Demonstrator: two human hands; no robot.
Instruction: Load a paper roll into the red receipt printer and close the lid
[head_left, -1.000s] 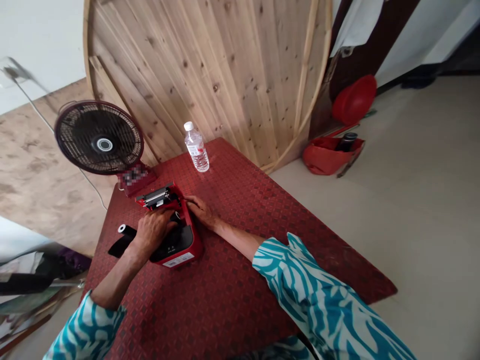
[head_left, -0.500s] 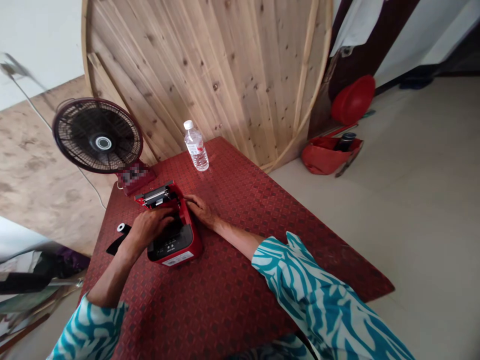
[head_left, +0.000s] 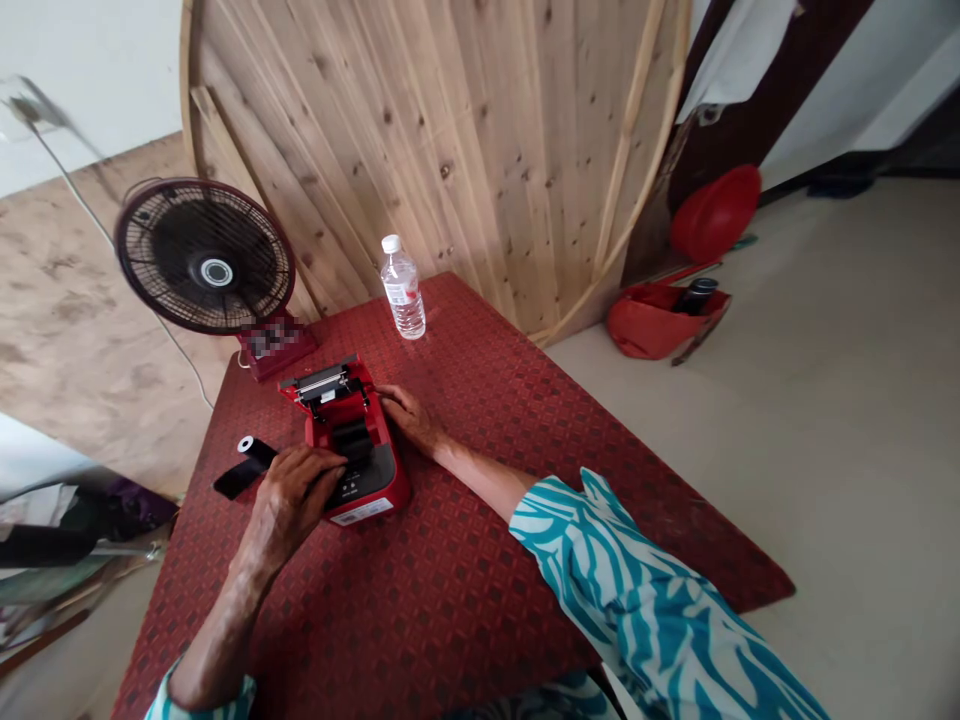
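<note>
A red and black label printer (head_left: 367, 478) stands on the table with its lid (head_left: 324, 383) tipped up at the back. Something dark lies in its open bay (head_left: 351, 437). My left hand (head_left: 294, 487) is at the printer's left front, its fingers bent together at the edge of the front panel. Whatever is between those fingertips is hidden. Along the right rear side, my right hand (head_left: 411, 418) grips the printer's red edge. Left of the printer lies a black roll with a white core (head_left: 256, 451), a loose black strip (head_left: 237, 479) beside it.
A red patterned tablecloth (head_left: 480, 570) covers the table. Behind the printer are a fan (head_left: 216, 272) and a clear water bottle (head_left: 406, 300). A round wooden board (head_left: 450, 130) leans against the wall. On the floor at right are a red bag (head_left: 649, 325) and red basin (head_left: 716, 213).
My left hand has drawn back out of the printer's bay to its left front edge, uncovering the dark inside. My right hand keeps its place at the printer's side. The view has shifted slightly.
</note>
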